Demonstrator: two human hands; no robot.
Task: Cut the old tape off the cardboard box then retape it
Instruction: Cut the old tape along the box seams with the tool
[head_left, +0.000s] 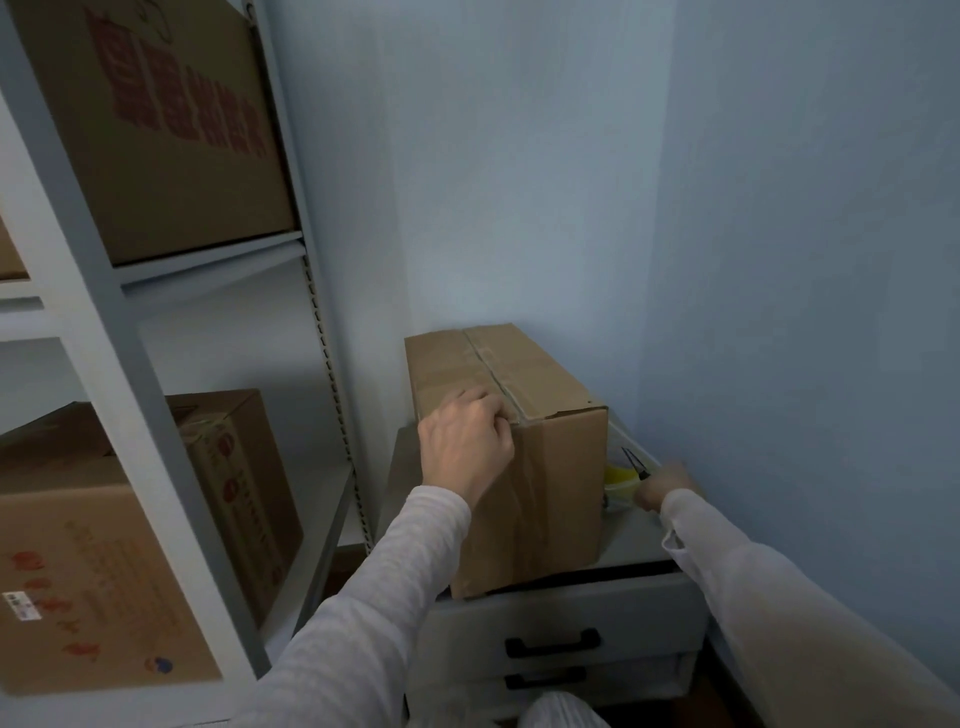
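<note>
A brown cardboard box (540, 384) stands on a white drawer cabinet (561, 608) in the room's corner. Clear old tape (501, 382) runs along its top seam and down the near face. My left hand (465, 441) lies on the box's near top edge, fingers curled at the tape end. To the right of the box my right hand (667, 486) grips a pair of scissors (632, 460), whose dark blades point up and away. A yellowish tape roll (621, 480) lies just beside that hand, partly hidden by the box.
A grey metal shelf rack (130, 364) fills the left side, holding a large printed carton (156, 119) above and two printed cartons (104, 545) below. Blue walls close in behind and to the right. The cabinet has two drawers with black handles (552, 644).
</note>
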